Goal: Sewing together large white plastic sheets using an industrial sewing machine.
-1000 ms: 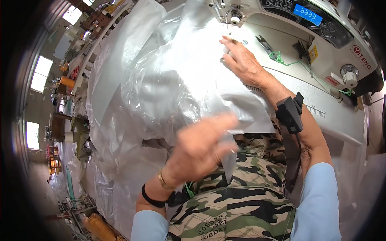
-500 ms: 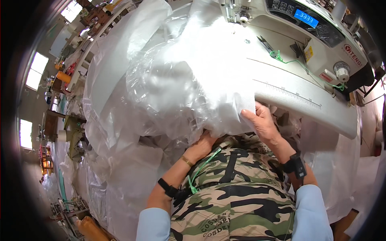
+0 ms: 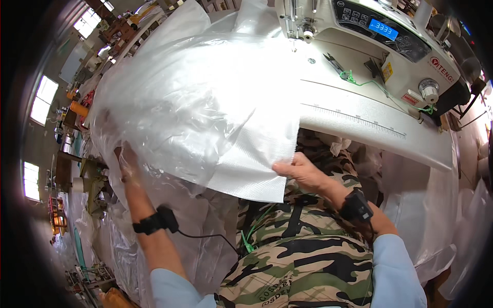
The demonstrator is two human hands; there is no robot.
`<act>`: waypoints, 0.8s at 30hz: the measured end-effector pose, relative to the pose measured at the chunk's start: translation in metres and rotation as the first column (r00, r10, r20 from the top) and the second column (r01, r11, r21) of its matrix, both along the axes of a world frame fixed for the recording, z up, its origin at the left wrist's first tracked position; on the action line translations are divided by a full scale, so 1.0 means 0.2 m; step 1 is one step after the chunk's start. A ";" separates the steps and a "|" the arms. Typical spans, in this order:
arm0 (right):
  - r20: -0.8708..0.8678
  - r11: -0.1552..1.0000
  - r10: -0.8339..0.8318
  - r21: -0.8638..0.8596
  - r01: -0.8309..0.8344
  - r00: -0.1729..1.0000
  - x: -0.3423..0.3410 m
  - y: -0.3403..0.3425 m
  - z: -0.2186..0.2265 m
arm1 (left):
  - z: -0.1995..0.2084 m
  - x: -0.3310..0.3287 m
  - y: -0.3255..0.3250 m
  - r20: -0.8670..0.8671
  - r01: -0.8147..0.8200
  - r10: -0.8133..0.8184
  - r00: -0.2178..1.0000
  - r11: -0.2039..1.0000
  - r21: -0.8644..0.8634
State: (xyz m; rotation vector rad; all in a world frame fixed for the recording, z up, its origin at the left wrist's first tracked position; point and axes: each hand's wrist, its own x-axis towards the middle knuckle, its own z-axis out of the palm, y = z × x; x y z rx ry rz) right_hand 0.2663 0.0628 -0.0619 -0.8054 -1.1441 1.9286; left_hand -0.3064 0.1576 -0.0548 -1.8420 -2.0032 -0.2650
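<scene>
A large white woven sack with a clear plastic liner (image 3: 205, 113) is spread across the sewing table and hangs over its near edge. My right hand (image 3: 298, 172) pinches the sack's lower right edge just below the table front. My left hand (image 3: 127, 160) reaches out to the left and grips the sack's crumpled left side through the clear plastic. Both wrists wear black bands with small devices. The white sewing machine (image 3: 370, 36) stands at the far side, its needle (image 3: 295, 31) above the sack's far edge.
The white table (image 3: 370, 123) has a printed ruler along its front. Green thread (image 3: 354, 79) lies by the machine base. More white sacks (image 3: 436, 205) pile at the right and lower left. A workshop with windows and orange cones (image 3: 78, 109) lies at the left.
Both hands have moved apart from the sack's middle near my body: the left out to the left, the right to the lower right edge. The sack is spread wider and flatter.
</scene>
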 end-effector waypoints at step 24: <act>0.358 0.991 -0.127 0.071 0.109 0.925 -0.12 -0.07 -0.18 | 0.45 2.01 -0.40 0.209 0.806 -0.798 0.565 0.588 0.065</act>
